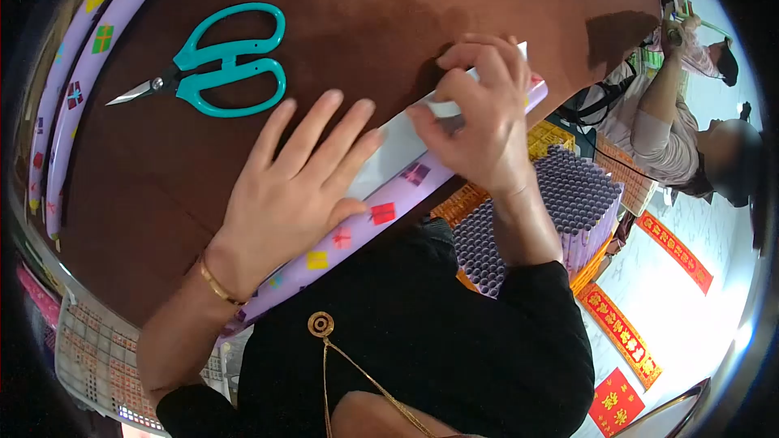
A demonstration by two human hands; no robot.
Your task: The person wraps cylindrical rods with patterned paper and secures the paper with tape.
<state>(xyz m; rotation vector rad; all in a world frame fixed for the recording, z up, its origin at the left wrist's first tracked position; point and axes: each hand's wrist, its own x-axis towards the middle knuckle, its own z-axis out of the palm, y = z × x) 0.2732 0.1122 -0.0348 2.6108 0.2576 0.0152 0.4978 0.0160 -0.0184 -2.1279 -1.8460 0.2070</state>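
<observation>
A length of lilac wrapping paper (359,224) printed with coloured gift boxes lies slantwise along the near table edge, its pale inner side showing. Fingers spread, my left hand (284,182) rests palm down on it. Toward the paper's far right end, my right hand (484,118) is closed, thumb and fingertips bent together around the pale edge. What exactly lies between those fingertips is partly hidden. Scissors (231,61) with teal handles lie slightly apart-bladed on the brown table, beyond my left hand.
Long lilac rolls (79,81) with the same print lie along the table's left rim. Below right, crates hold many upright lilac tubes (572,186). A pale plastic basket (101,357) stands at lower left. Other people (657,113) are at the right.
</observation>
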